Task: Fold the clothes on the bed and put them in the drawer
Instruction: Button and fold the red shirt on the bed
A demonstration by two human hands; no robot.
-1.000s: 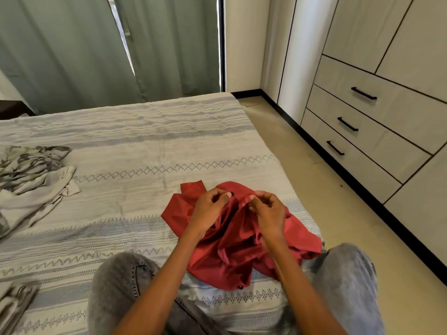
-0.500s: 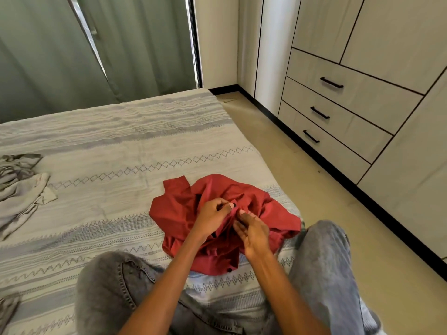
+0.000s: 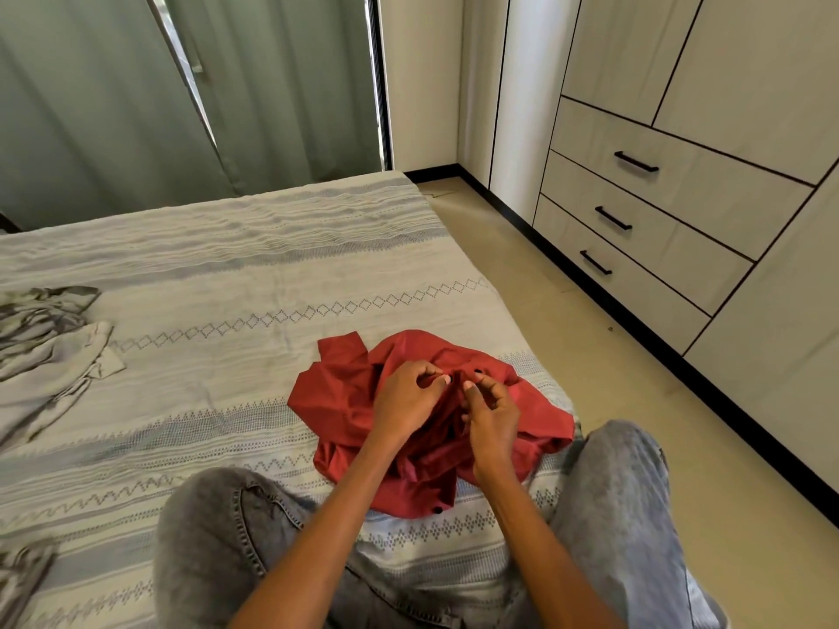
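Observation:
A crumpled red shirt [image 3: 345, 392] with dark buttons lies on the patterned bed cover [image 3: 227, 356], between my knees near the bed's right edge. My left hand [image 3: 406, 401] and my right hand [image 3: 492, 410] sit close together on top of it, each pinching a bit of the red cloth near a black button. Three shut drawers [image 3: 658, 220] with black handles are stacked in the wardrobe on the right.
A grey patterned garment [image 3: 45, 351] lies loose at the bed's left side and another piece [image 3: 22, 578] at the lower left corner. A beige floor strip [image 3: 590, 356] separates bed and wardrobe. Green curtains [image 3: 136, 106] hang behind the bed.
My hands have come closer together on the shirt and shifted along its buttoned edge; the cloth has bunched a little differently. The camera view has swung to the right and back.

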